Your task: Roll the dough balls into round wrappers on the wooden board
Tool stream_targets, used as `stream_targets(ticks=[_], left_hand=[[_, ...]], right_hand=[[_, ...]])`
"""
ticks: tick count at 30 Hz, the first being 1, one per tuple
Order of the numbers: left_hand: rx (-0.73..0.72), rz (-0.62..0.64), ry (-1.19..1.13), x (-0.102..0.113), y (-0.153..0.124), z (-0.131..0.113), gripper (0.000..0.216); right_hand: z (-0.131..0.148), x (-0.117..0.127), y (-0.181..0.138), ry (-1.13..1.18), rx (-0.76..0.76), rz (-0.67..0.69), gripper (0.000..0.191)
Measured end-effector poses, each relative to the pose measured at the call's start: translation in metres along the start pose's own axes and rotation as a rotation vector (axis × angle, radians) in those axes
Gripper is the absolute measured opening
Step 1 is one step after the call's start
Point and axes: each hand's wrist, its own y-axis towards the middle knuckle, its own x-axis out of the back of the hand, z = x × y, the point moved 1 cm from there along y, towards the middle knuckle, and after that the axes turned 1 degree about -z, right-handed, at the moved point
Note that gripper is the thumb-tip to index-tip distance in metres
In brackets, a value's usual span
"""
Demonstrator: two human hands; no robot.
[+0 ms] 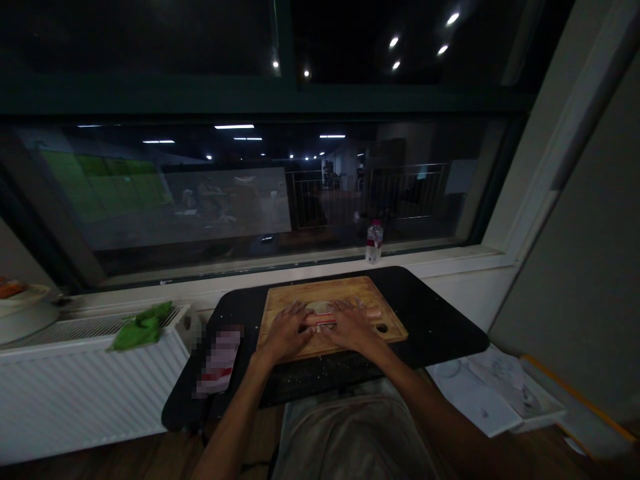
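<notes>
Pointing left-right along its length | rolling pin (323,319) | both hands (352,325) spread over it

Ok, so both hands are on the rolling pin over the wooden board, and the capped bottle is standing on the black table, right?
Not quite: the head view shows the capped bottle standing on the windowsill, not on the black table.
</notes>
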Motion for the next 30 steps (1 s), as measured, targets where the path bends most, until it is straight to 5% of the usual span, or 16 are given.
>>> stream_targets(ticks=[14, 30], left_hand=[[0.017, 0.003, -0.115, 0.003, 0.001, 0.003, 0.053], [0.045, -0.154, 0.069, -0.016, -0.007, -0.003, 0.051]], right_hand=[[0.016, 0.000, -0.024, -0.083, -0.017, -0.098, 0.063], [0.015, -0.007, -0.044, -0.050, 0.069, -0.164, 0.054]])
